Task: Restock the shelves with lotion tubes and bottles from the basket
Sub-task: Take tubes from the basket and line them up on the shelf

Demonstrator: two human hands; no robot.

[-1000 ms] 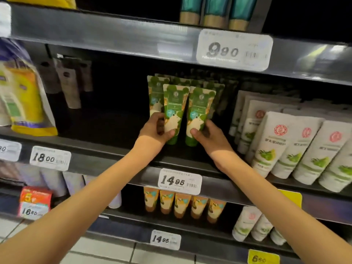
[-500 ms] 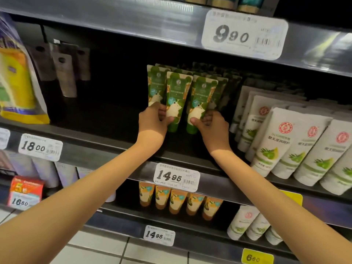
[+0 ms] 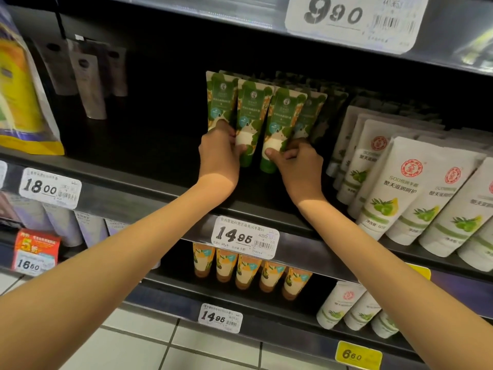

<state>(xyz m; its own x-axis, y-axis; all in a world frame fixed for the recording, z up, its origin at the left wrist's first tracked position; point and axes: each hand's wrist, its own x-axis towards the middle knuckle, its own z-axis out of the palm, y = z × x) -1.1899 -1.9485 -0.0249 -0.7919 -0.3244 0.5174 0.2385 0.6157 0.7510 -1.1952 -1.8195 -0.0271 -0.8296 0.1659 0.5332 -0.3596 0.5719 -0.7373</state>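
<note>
Several green lotion tubes point(image 3: 253, 108) stand cap-down in rows on the middle shelf point(image 3: 149, 180). My left hand point(image 3: 218, 158) grips the lower part of the front left tubes, thumb across one tube's white patch. My right hand point(image 3: 298, 164) grips the front right tube point(image 3: 282, 116) near its cap, fingers curled round it. Both hands sit side by side well inside the shelf. The basket is out of view.
White tubes with green fruit art point(image 3: 394, 188) crowd the shelf to the right. Grey tubes point(image 3: 88, 84) stand at the back left beside a yellow pouch point(image 3: 21, 97). Orange tubes point(image 3: 250, 271) line the shelf below. Price tags hang on shelf edges.
Both hands have pushed the green tubes deeper into the shelf and closer together. The camera has moved nearer to the shelf.
</note>
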